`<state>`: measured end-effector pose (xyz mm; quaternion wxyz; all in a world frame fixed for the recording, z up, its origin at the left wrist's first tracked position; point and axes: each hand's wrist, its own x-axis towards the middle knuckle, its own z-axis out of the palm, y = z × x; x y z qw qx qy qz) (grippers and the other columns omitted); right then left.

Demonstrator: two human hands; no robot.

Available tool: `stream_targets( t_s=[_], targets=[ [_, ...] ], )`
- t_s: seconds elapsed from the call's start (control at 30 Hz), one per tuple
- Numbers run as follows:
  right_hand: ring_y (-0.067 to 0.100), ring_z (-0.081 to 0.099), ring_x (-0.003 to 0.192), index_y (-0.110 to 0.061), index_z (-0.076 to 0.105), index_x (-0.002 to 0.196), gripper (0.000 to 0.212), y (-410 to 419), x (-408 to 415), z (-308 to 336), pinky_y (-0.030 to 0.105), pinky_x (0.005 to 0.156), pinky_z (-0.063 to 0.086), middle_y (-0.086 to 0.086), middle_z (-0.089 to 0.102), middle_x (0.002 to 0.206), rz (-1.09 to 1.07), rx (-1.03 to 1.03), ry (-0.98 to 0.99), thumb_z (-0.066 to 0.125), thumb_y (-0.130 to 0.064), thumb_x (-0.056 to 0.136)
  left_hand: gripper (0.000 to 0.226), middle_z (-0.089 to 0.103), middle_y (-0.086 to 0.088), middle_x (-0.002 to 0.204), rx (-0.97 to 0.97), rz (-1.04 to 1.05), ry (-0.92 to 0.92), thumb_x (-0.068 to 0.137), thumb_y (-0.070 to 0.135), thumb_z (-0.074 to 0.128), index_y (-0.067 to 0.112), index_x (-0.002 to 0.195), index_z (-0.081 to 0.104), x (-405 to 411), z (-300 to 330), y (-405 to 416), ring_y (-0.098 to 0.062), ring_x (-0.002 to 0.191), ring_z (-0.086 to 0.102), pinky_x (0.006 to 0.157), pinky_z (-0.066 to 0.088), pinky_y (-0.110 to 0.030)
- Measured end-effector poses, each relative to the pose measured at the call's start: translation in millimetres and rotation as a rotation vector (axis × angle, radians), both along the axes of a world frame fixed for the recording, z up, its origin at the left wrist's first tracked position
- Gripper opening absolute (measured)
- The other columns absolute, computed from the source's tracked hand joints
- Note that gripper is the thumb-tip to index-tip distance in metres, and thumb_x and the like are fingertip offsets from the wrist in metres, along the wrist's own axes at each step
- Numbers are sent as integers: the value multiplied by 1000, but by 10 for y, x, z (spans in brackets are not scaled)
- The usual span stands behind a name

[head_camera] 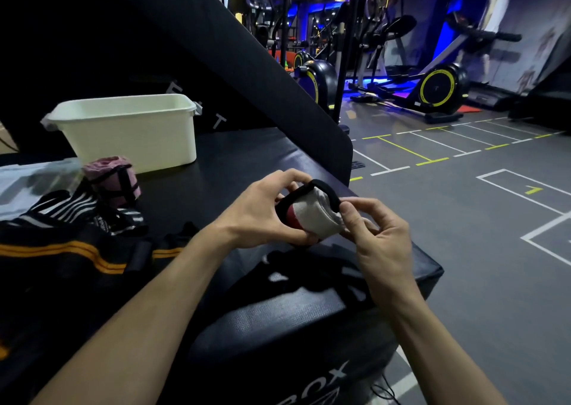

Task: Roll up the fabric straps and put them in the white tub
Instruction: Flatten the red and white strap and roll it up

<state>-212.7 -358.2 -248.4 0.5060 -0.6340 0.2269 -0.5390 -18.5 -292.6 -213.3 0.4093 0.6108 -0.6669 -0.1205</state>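
A rolled white strap (312, 216) with a red band and a black loop is held between both hands above the black padded box (278, 309). My left hand (262, 213) grips the roll from the left. My right hand (377, 234) pinches its right end. The white tub (133, 126) stands at the back left of the box top. A rolled pink strap (112, 180) stands upright in front of the tub. Black-and-white striped straps (77, 210) and a black strap with orange stripes (77, 253) lie loose at the left. Another black strap (309, 271) lies under my hands.
A tall black padded panel (216, 64) leans behind the box. A clear plastic bag (27, 182) lies at the far left. Exercise machines (432, 86) stand on the grey gym floor at the right, past the box edge.
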Motion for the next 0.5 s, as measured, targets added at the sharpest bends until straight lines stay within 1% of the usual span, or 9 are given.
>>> stream_targets(
  t_s=[0.07, 0.13, 0.2, 0.23, 0.3, 0.37, 0.43, 0.5],
  targets=[
    [10, 74, 89, -11, 72, 98, 10, -2, -14, 0, 22, 79, 55, 0, 77, 88, -11, -32, 40, 74, -17, 90, 75, 64, 8, 114, -32, 10, -36, 55, 41, 96, 43, 121, 59, 9, -14, -24, -15, 101, 65, 89, 55, -33],
    [12, 73, 97, -18, 72, 98, 16, 6, -7, -6, 28, 84, 57, -1, 76, 94, -42, -68, 82, 81, -20, 86, 75, 63, 10, 113, -55, 32, -92, 55, 48, 93, 45, 120, 56, 24, -23, -35, -13, 102, 65, 89, 55, -40],
    [14, 73, 96, -22, 72, 97, 16, 2, -1, -19, 35, 85, 58, -3, 75, 94, -112, -112, 124, 82, -23, 85, 74, 59, 14, 110, -63, 68, -186, 56, 53, 90, 46, 121, 56, 26, -17, -23, -7, 99, 63, 86, 55, -40],
    [13, 73, 91, -23, 72, 96, 12, -2, 0, -16, 34, 82, 59, -4, 75, 91, -141, -126, 130, 80, -22, 87, 74, 56, 16, 109, -62, 90, -237, 56, 54, 90, 47, 121, 55, 22, -13, -13, -4, 97, 62, 85, 55, -40],
    [6, 71, 81, -20, 72, 93, 2, 4, -8, 11, 22, 73, 55, -6, 74, 83, -163, -124, 104, 74, -18, 93, 75, 52, 19, 108, -54, 137, -322, 56, 57, 87, 48, 123, 54, 27, -6, 0, -1, 95, 59, 84, 56, -40],
    [-1, 68, 75, -15, 72, 93, 2, 17, -17, 51, 12, 68, 49, -5, 73, 82, -165, -108, 61, 71, -15, 94, 76, 50, 19, 110, -37, 181, -395, 56, 61, 83, 50, 124, 51, 45, 1, 3, -4, 99, 59, 84, 56, -43],
    [0, 66, 75, -14, 71, 92, 4, 19, -17, 71, 11, 68, 49, -1, 73, 84, -144, -81, 14, 73, -10, 92, 76, 48, 18, 110, -15, 217, -448, 56, 63, 80, 51, 124, 48, 56, 0, -2, -9, 100, 60, 83, 56, -46],
    [5, 65, 78, -17, 71, 88, 8, 30, -10, 95, 17, 74, 50, -2, 71, 84, -101, -24, -50, 77, -13, 88, 75, 47, 18, 109, 3, 243, -472, 55, 64, 79, 51, 122, 48, 60, -8, -6, -12, 100, 60, 83, 56, -47]
  ],
)
